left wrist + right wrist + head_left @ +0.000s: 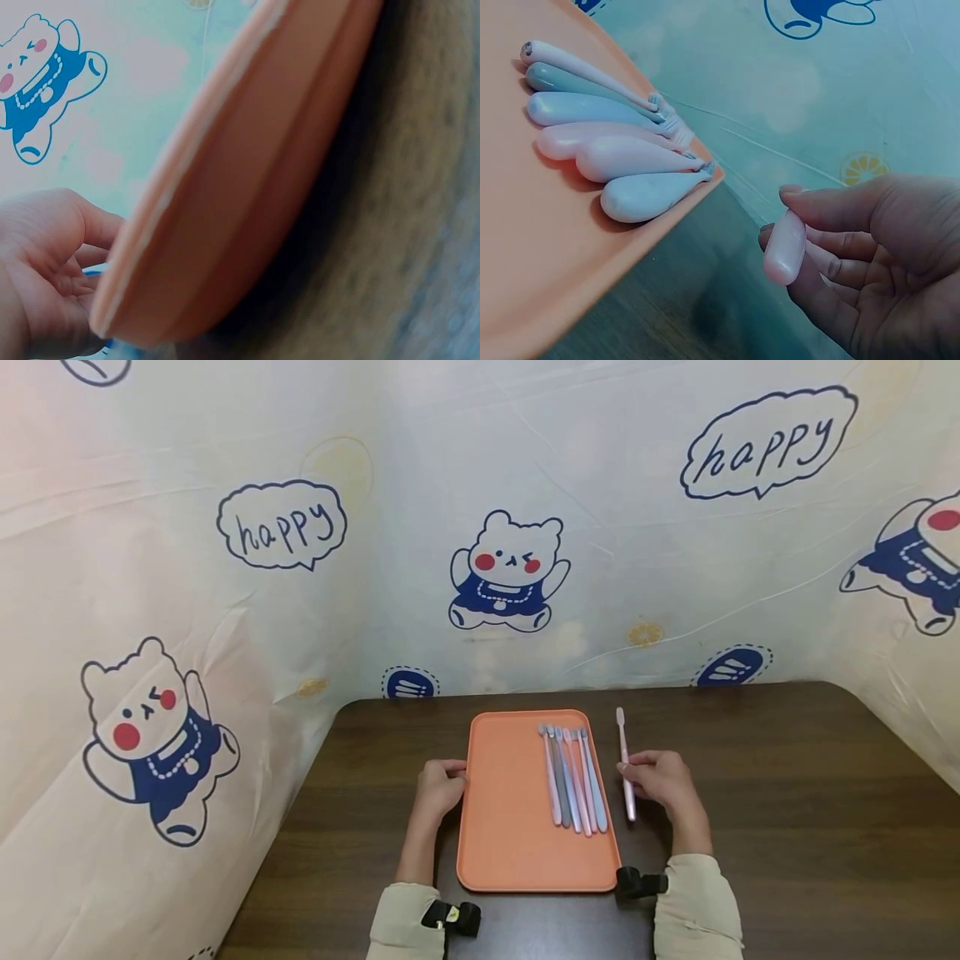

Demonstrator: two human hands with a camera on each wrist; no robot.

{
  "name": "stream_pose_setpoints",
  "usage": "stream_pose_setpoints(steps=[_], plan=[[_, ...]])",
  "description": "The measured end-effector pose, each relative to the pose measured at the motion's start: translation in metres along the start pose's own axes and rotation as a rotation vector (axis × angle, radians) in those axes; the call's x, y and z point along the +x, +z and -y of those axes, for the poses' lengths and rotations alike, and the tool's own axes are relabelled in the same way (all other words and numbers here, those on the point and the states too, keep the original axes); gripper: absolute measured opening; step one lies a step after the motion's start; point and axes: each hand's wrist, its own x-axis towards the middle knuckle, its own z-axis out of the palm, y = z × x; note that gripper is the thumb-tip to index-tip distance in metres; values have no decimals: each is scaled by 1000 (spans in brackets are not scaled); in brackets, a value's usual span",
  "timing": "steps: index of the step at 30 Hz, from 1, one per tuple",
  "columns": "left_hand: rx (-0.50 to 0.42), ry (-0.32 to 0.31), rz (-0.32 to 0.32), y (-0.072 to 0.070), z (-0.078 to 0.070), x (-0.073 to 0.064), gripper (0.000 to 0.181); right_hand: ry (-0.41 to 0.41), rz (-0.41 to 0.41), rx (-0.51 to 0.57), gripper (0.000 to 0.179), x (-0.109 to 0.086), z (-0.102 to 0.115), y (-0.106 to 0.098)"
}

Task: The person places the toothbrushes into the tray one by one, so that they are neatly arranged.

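Observation:
A light pink toothbrush (628,802) is pinched between the thumb and fingers of my right hand (660,777), just right of the orange tray (502,852). Its head points away from me, and in the right wrist view its rounded handle end (784,259) faces the camera. Several toothbrushes (573,785) in pink, grey and blue lie side by side on the tray's right half, heads toward the far rim. My left hand (438,789) holds the tray's left edge. In the left wrist view the tray's side wall (225,195) hides some of that hand's fingertips.
The tray lies on a dark brown wooden table (810,810). Behind and beside the table hangs a pale sheet (615,568) printed with bears and "happy" bubbles. A black camera mount (641,883) on the right wrist is close to the tray's near right corner.

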Motion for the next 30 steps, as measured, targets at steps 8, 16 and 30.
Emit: stream_pose_setpoints(steps=[8,16,30], plan=[[-7,18,-7,0,0,-1,29,-10,1,-14,42,-2,1,3],[-7,1,-10,0,-1,-2,30,-47,6,3,40,-1,4,6],[-1,-2,-5,0,0,0,29,-74,11,-2,39,-2,8,13]])
